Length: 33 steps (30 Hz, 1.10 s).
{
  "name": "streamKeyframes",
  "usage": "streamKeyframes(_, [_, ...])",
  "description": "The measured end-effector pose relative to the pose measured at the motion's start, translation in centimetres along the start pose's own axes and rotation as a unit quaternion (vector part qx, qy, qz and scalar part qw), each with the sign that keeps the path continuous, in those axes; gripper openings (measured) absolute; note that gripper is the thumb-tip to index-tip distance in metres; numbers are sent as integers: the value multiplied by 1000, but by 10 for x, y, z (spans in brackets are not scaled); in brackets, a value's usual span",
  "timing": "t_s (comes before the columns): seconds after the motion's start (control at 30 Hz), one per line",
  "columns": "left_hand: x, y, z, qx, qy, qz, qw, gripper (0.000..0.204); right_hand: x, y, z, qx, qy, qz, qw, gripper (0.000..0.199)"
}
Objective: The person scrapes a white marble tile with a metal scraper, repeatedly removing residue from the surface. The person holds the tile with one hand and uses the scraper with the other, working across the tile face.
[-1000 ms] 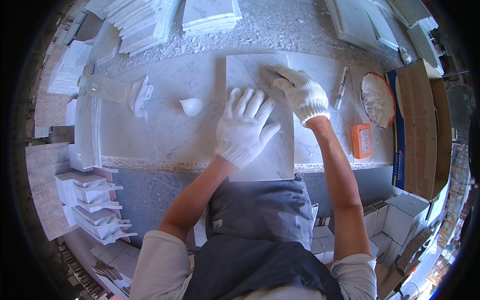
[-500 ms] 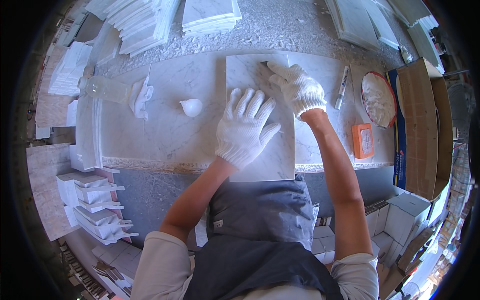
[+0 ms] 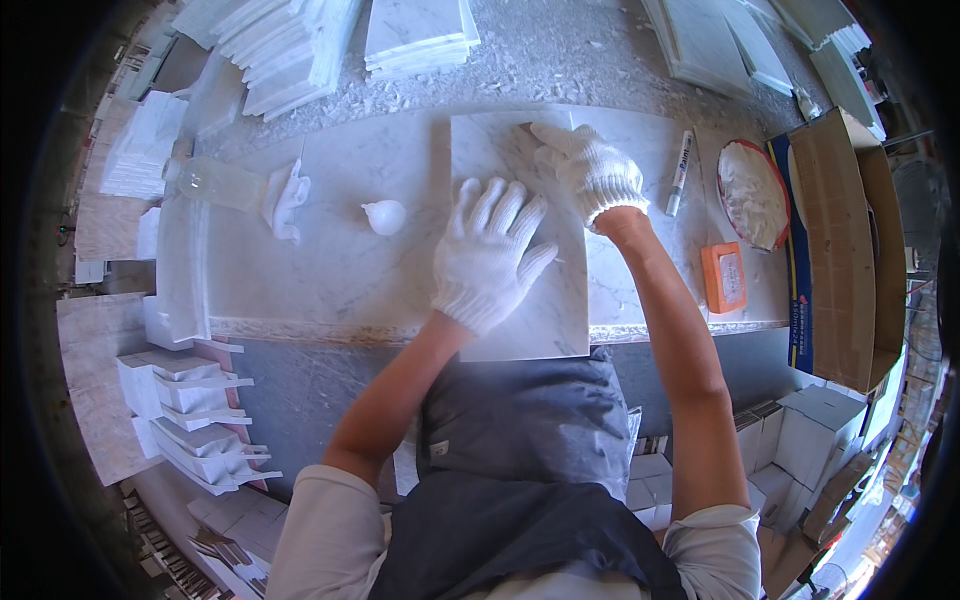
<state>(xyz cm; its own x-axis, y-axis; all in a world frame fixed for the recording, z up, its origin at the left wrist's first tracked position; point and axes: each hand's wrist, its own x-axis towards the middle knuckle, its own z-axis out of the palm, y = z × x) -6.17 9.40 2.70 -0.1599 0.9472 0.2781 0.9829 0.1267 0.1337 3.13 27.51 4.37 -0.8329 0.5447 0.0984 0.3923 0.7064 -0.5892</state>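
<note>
A white-gloved left hand, my left hand [image 3: 490, 255], lies flat with spread fingers on a grey-veined white marble tile [image 3: 530, 325]. The tile's near end juts past the front edge of the marble-topped bench [image 3: 335, 280]. At the tile's far right, my right hand [image 3: 597, 172], gloved too, is closed with its fingers pointing left. A small dark flat blade [image 3: 526, 128] shows at its fingertips, against the tile's surface; the glove hides its handle, so its exact kind is unclear.
Left on the bench are a small white bulb-shaped thing [image 3: 384, 216], a crumpled cloth [image 3: 288, 200] and a clear bottle [image 3: 215, 183]. To the right lie a marker [image 3: 680, 172], an orange block [image 3: 724, 278], a red-rimmed bowl of white material [image 3: 752, 195] and a cardboard box [image 3: 835, 250]. Marble slabs [image 3: 415, 40] are stacked beyond.
My right hand has shifted very slightly left with the blade along the tile's far part. My left hand stays flat on the tile. The whole view has moved a little.
</note>
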Motion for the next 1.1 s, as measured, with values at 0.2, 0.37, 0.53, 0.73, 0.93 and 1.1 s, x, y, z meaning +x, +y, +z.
streamKeyframes(0.2, [1, 0, 2, 6, 5, 5, 1000, 55, -28, 14, 15, -119, 105, -178, 971, 39])
streamKeyframes(0.37, [0, 1, 0, 12, 16, 5, 1000, 56, -54, -10, -4, -129, 21, 35, 991, 35])
streamKeyframes(0.53, [0, 2, 0, 12, 19, 4, 1000, 56, -103, -13, -25, 113, 123, 131, 977, 38])
streamKeyframes(0.73, [1, 1, 4, 7, 11, 12, 1000, 53, -181, 47, -80, 85, 311, 232, 918, 37])
streamKeyframes(0.93, [-1, -1, 7, 2, 24, 33, 999, 53, -199, 85, -112, -107, 251, 276, 922, 36])
streamKeyframes(1.1, [0, -2, 8, 5, 28, 40, 999, 52, -186, 88, -115, -130, 221, 267, 929, 33])
